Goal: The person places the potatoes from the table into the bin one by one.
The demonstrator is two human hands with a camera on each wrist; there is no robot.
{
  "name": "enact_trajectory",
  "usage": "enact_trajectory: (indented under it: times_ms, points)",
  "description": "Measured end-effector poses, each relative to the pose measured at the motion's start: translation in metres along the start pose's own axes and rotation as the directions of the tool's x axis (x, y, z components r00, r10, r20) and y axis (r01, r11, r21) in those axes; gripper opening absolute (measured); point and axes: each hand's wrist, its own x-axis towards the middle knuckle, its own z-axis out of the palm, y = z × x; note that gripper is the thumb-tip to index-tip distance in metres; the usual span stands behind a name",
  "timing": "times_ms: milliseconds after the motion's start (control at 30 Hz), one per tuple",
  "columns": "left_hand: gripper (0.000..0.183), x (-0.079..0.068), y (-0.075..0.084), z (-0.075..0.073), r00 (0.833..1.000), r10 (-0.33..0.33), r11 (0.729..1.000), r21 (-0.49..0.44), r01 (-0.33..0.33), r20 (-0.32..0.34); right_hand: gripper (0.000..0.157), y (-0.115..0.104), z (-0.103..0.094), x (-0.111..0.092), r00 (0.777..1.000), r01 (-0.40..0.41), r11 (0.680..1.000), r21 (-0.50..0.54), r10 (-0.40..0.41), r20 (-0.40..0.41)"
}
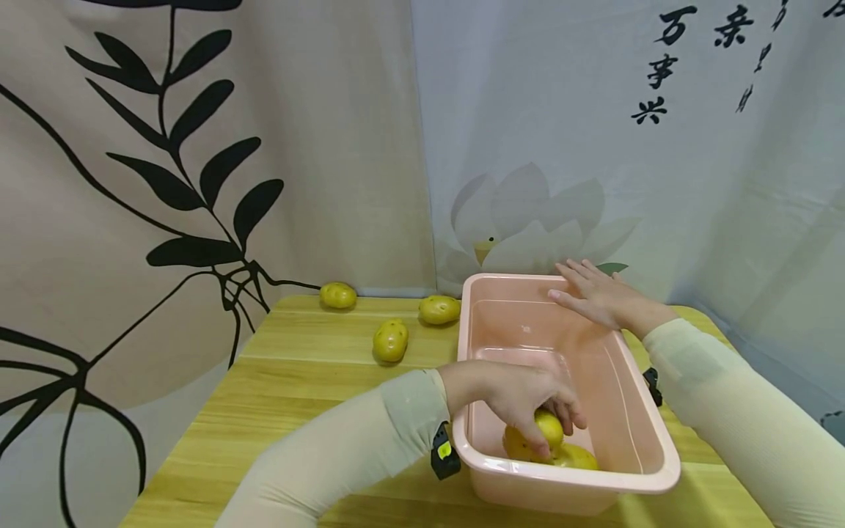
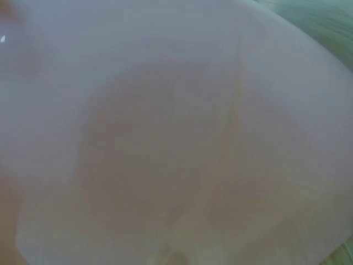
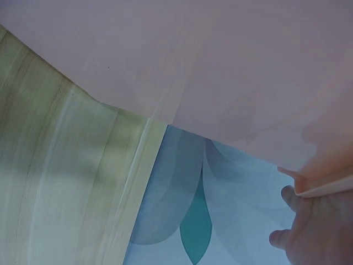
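A pink plastic bin (image 1: 568, 480) stands on the table with yellow potatoes in its near end. Reaching over the bin's left rim, my left hand (image 1: 521, 392) grips a potato (image 1: 550, 427) between thumb and fingers. Another potato (image 1: 577, 457) lies beside it, low against the near wall. My right hand (image 1: 597, 297) rests on the far right corner of the rim, its fingers straight and spread. The right wrist view shows part of that hand (image 3: 320, 229) at the rim. Only the bin's blurred pale wall (image 2: 182, 132) fills most of the left wrist view.
Three more potatoes lie on the wooden table (image 1: 290, 411) left of the bin: one at the back (image 1: 338, 295), one beside the bin (image 1: 439, 310), one nearer (image 1: 390, 341). A printed curtain (image 1: 350, 147) hangs right behind the table's back edge.
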Motion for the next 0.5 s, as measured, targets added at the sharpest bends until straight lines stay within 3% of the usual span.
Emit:
enact_trajectory:
  times_ms: [100,167,500]
  points:
    - [0.051,-0.0004,0.0000,0.0005,1.000,-0.010,0.993,-0.120,0.011,0.015,0.078,-0.0004,0.0002,-0.0002,1.000,0.001,1.000,0.013,-0.001,-0.006]
    - [0.051,-0.0007,-0.0006,0.0009,1.000,-0.019,0.988,-0.151,0.021,0.014,0.079,-0.0010,0.0001,-0.0004,1.000,0.001,1.000,0.020,-0.001,-0.008]
    - [0.053,-0.0001,-0.0033,0.0003,1.000,0.025,0.987,-0.156,-0.027,-0.015,0.079,-0.0017,-0.0003,0.0001,1.000,-0.005,1.000,0.014,0.005,-0.004]
